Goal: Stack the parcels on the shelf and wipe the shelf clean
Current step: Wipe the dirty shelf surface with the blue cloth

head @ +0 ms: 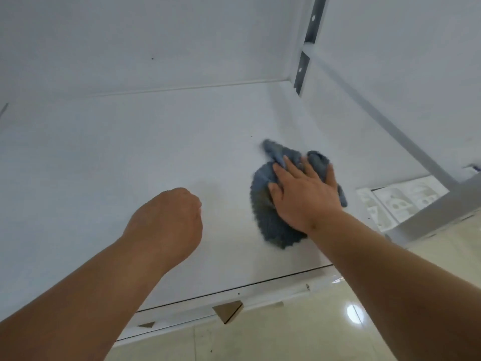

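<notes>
The right hand (304,194) lies flat, fingers (292,169) spread, pressing a crumpled blue-grey microfibre cloth (268,217) onto the white shelf board (130,152), toward its right end near the grey metal upright (303,71). The left hand (169,220) hovers curled into a loose fist, holding nothing visible. Wiping looks underway; no parcels show on this shelf, so stacking seems left to do or lies out of view.

Blue-grey cloth (268,212) on white shelf (130,152)

The fuzzy cloth lies crumpled and spread flat toward the shelf's right side, near its front edge; the shelf surface is bare.
</notes>
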The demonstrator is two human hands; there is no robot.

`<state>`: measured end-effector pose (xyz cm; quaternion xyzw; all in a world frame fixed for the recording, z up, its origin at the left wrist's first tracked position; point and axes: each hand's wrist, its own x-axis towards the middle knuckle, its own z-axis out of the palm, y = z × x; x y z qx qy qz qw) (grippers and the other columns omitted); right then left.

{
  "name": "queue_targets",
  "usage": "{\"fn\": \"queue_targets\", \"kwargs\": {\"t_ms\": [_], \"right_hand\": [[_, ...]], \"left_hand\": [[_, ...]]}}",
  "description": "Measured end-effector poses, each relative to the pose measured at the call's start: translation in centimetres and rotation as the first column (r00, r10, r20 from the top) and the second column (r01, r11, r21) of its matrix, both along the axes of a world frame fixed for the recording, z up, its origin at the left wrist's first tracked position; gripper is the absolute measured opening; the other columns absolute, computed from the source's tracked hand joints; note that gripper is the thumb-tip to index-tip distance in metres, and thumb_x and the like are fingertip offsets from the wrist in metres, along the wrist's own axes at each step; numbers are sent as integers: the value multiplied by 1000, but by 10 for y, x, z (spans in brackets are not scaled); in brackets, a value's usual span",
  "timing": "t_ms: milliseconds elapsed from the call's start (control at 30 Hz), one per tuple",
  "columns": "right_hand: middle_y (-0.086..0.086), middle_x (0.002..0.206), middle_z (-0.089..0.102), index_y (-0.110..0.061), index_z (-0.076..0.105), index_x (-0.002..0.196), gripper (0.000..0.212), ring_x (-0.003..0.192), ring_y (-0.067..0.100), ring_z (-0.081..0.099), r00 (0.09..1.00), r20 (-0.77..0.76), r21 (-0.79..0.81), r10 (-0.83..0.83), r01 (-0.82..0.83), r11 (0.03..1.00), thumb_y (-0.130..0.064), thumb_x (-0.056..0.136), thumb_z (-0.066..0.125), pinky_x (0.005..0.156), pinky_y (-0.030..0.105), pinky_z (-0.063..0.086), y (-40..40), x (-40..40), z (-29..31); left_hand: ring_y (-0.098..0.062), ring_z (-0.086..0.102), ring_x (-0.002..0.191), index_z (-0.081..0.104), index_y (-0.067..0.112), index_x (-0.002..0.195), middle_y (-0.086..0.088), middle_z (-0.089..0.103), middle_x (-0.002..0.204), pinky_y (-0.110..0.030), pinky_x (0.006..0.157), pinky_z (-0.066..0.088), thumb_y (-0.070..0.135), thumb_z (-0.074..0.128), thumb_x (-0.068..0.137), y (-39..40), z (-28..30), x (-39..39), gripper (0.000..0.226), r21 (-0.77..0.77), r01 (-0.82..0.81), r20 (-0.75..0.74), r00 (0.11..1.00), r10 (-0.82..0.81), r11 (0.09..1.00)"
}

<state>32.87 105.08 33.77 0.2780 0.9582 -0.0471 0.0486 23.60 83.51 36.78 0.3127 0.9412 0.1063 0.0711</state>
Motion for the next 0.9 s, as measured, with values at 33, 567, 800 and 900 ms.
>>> {"fn": "queue_targets", "kwargs": {"t_ms": [33, 567, 800, 900], "right_hand": [[-13, 166, 2, -33, 12, 158, 60, 153, 18, -4, 1000, -8, -25, -28, 28, 999, -51, 101, 16, 120, 56, -7, -2, 3, -2], [-10, 166, -1, -30, 10, 158, 60, 152, 20, -9, 995, -87, -69, 45, -51, 996, -50, 102, 18, 122, 50, -7, -31, -11, -9], [-11, 164, 14, -31, 25, 154, 61, 153, 18, -5, 896, -131, -69, 425, -436, 897, -56, 100, 14, 122, 48, 7, -68, 64, -18], [-8, 165, 12, -31, 22, 156, 69, 153, 20, -3, 964, -106, 28, 245, -243, 970, -58, 94, 8, 123, 46, 6, -25, 46, -15]], "left_hand": [[-17, 60, 83, 61, 20, 79, 5, 61, 89, -34, 78, 52, 20, 40, 93, 2, -1, 0, 25, -10, -2, 3, 1000, 2, 1000], [-15, 57, 73, 50, 21, 63, 6, 57, 82, -28, 65, 45, 15, 46, 90, 15, -8, 3, 28, 8, 25, -38, 999, -25, 1000], [-15, 58, 77, 63, 20, 82, 5, 63, 89, -25, 63, 43, 20, 46, 91, 12, -9, -2, 19, 13, 45, -1, 999, -45, 999], [-18, 62, 84, 63, 19, 79, 6, 63, 91, -31, 73, 50, 16, 44, 88, 13, -7, -1, 21, -7, 39, 21, 999, -39, 999]]}}
